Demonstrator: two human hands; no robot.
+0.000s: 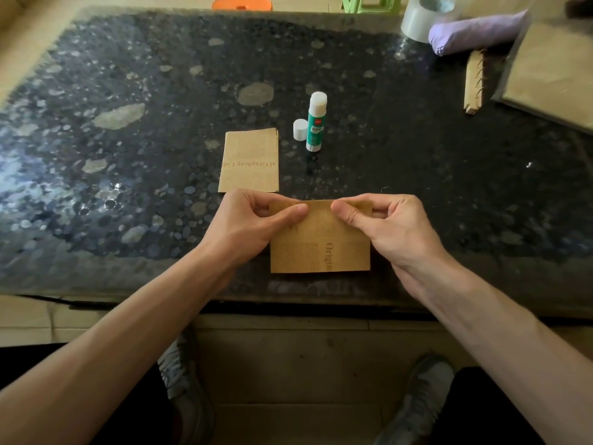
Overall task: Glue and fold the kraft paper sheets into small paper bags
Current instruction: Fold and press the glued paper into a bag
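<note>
A folded kraft paper sheet [316, 248] printed with newspaper-style text lies near the front edge of the dark speckled table [128, 155]. My left hand [256, 220] pinches its top left edge and my right hand [385, 223] pinches its top right edge, thumbs on top. Just behind my left hand lies a small stack of folded kraft paper [249, 160]. An uncapped green and white glue stick [316, 123] stands upright behind the paper, with its white cap [300, 129] standing beside it on the left.
At the back right are a grey tape roll [423, 14], a purple folded umbrella [475, 32], a brown strip of torn notebook binding [474, 81] and a pad of kraft sheets [552, 75]. Orange and green stools stand beyond the table. My shoes are below the table edge.
</note>
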